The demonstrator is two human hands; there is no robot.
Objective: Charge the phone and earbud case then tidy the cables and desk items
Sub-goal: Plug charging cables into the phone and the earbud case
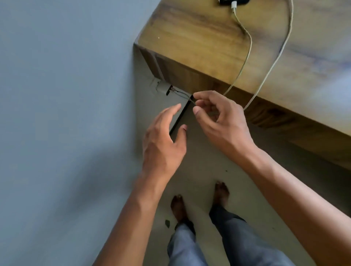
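blue-grey wall (62, 95), wooden desk (190, 38), pale floor (199, 161).

Wood-grain desk top (199, 38) with a smooth, faintly sheened finish, brown streaked with yellow; darker wood-grain side panel (190, 76) below its edge. White charging cable (248, 51) in smooth, matt plastic, ending in a glossy white plastic connector (234, 4) at a glossy black phone (226, 1). Matt grey painted wall (57, 95), pale matt floor (199, 167), soft grey-blue cloth trousers (245, 241).

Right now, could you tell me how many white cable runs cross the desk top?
2: the left run leads from the plug at the phone; the right run loops beside it. Both drop behind the right hand.
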